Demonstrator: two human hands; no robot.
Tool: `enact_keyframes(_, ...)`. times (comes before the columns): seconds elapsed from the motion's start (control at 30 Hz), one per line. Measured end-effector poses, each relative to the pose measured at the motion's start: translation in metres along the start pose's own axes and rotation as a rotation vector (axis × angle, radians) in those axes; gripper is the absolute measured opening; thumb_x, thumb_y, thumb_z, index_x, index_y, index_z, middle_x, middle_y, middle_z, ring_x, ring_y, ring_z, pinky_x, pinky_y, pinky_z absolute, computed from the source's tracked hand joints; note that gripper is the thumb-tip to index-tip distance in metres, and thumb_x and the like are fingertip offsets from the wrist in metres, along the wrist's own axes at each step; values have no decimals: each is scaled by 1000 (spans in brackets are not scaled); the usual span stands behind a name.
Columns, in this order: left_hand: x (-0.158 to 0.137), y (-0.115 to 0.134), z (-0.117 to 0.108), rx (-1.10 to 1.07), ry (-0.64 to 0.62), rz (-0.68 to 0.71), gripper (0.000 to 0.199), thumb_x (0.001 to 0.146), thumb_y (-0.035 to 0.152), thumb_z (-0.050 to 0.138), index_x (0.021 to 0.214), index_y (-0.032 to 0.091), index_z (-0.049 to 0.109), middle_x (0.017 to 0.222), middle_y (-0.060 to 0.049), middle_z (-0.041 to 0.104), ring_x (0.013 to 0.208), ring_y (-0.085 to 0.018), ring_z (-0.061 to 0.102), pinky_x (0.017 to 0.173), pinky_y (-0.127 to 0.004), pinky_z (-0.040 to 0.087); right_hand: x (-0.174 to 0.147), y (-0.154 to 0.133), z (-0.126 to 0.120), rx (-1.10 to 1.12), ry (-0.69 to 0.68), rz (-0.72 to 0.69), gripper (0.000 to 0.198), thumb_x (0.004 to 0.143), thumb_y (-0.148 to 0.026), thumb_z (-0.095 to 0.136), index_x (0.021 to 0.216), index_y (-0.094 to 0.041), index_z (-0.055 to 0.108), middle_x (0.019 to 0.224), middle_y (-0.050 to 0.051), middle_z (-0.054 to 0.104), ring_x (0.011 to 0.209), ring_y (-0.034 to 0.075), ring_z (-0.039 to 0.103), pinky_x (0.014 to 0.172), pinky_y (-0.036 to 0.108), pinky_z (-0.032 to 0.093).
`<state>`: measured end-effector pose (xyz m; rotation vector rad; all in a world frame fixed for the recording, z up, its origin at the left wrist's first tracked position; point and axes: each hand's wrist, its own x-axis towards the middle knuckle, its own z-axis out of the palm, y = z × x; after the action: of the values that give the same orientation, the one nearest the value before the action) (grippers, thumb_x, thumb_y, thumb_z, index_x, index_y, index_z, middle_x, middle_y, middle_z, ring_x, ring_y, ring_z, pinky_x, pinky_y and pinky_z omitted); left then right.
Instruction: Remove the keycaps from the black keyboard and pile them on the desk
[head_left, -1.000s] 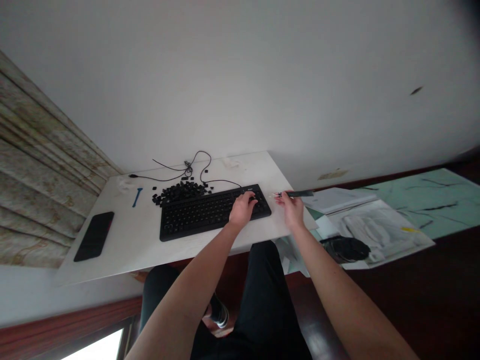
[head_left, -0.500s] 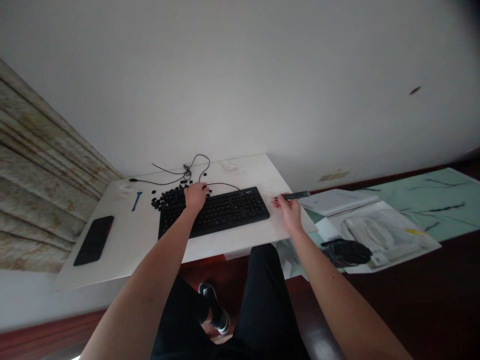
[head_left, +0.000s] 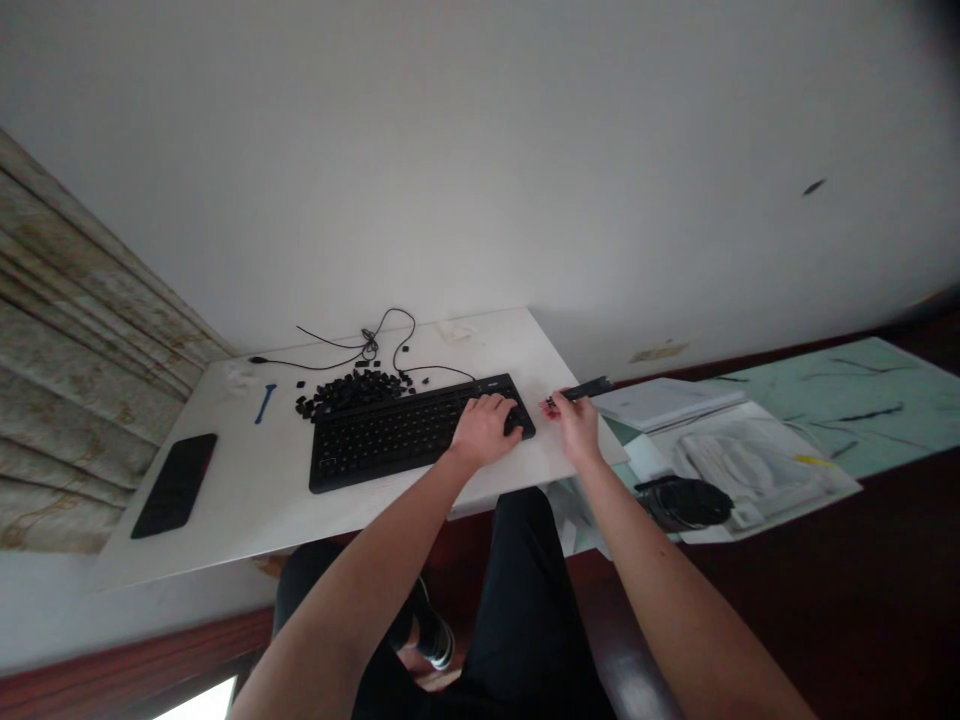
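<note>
A black keyboard (head_left: 390, 434) lies on the white desk, and much of its left and middle part looks stripped of keycaps. My left hand (head_left: 486, 432) is over its right end, fingers stretched forward and thumb apart, with nothing visible in it; its fingertips cover part of the keys. Just right of the keyboard, my right hand (head_left: 576, 425) is closed around a slim dark tool (head_left: 589, 389). The handle points away to the right, while thin tips show at the fingers. Behind the keyboard's left half spreads a pile of loose black keycaps (head_left: 352, 392).
A black phone (head_left: 174, 485) and a blue plastic tool (head_left: 265, 403) lie on the left of the desk (head_left: 247, 500). A thin cable (head_left: 442, 370) curls along the back. At right, below the desk edge, are papers (head_left: 667, 403) and a black bundled object (head_left: 686, 502).
My left hand has moved right, from the keycap pile's edge to the keyboard's right end, uncovering the pile. My right hand stays nearly in place with the dark tool. The view shifts slightly.
</note>
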<state>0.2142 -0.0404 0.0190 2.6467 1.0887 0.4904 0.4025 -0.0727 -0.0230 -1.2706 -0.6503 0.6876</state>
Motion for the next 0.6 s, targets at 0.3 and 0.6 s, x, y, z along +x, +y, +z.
enact_keyframes(0.3,5,0,18,15,-55,-35,39,98,51,53,126,26,64,125,-7,61,117,-27,52,100,-42,41,-6,-4,0,-108,-98,-7,47,71,-57,77,94,-21,58,75,2,69,64,19,68,56,28,55)
enact_keyframes(0.6,7,1,17,-7,-54,-40,48,96,54,55,135,26,57,127,-7,60,117,-29,51,99,-45,40,1,-19,-6,-357,-393,-47,44,80,-61,69,99,-24,57,84,5,71,76,24,73,67,38,63)
